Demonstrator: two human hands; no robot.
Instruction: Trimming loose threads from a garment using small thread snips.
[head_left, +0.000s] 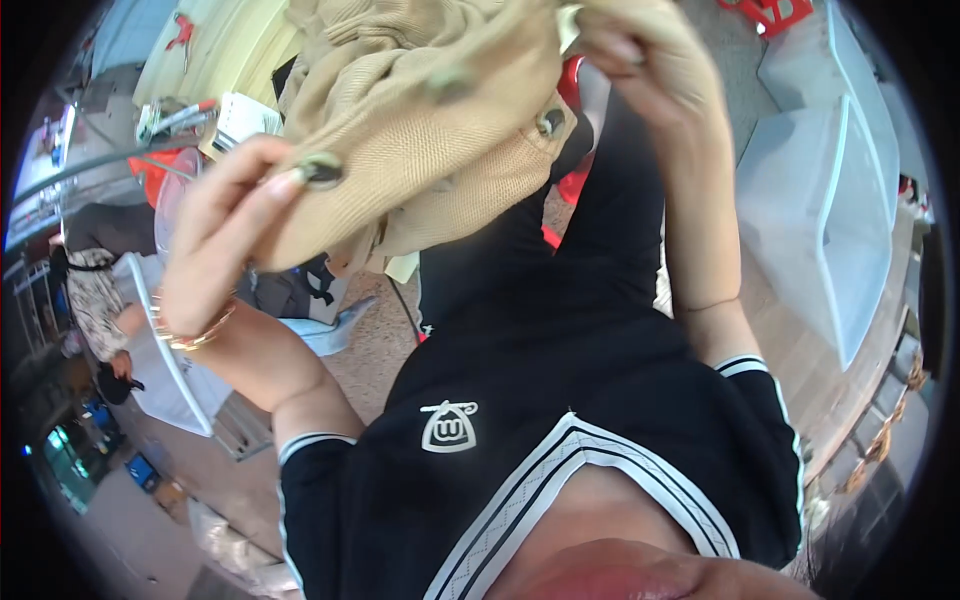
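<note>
A beige knit cardigan (440,180) is stretched between my two hands, above my lap. My left hand (225,220) pinches its edge beside a dark, greenish-rimmed button (322,170). At the other end, my right hand (650,65) is closed on the same edge and slightly smeared by motion. A second button (550,122) shows on the knit near the right side, and a blurred one (448,82) lies between. The rest of the cardigan is bunched up at the far side, partly cut off by the top of the view.
Translucent plastic bins (800,200) stand on the right, with a red basket (775,12) beyond. At far left lie red-handled snips (180,32), pens (180,118) and a paper pad (245,122). Another person (95,290) is at the left, beside a white-rimmed bin (165,350).
</note>
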